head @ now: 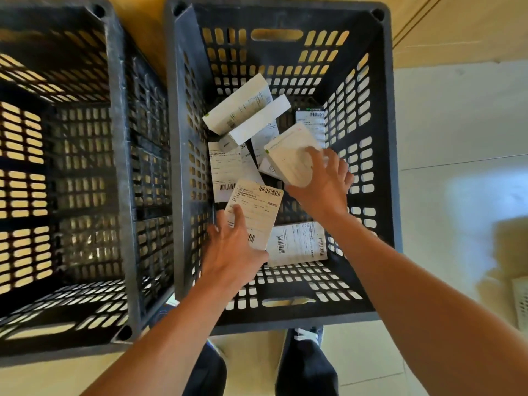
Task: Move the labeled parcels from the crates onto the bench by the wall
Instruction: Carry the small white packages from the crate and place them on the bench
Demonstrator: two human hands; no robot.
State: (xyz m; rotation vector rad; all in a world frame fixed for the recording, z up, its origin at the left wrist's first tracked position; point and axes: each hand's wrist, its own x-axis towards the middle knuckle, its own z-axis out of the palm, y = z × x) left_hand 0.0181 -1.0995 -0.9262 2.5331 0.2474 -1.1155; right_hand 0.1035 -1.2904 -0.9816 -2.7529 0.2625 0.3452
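Both my arms reach down into the right-hand dark slotted crate [388,138]. My left hand [231,247] grips a flat cream parcel [257,210] with a barcode label, lifted off the crate floor. My right hand [323,184] grips a white box [291,155], tilted and raised above the others. Several more white labeled parcels lie on the crate bottom: two long boxes [243,110] leaning at the far side, a flat one [225,172] in the middle, another [297,244] near me. The bench is out of view.
A second dark crate [120,167] stands close on the left, with nothing visible inside it. Both crates rest on a pale tiled floor [457,138]. My two feet [305,364] are just in front of the right crate. A white slotted object [521,301] shows at the right edge.
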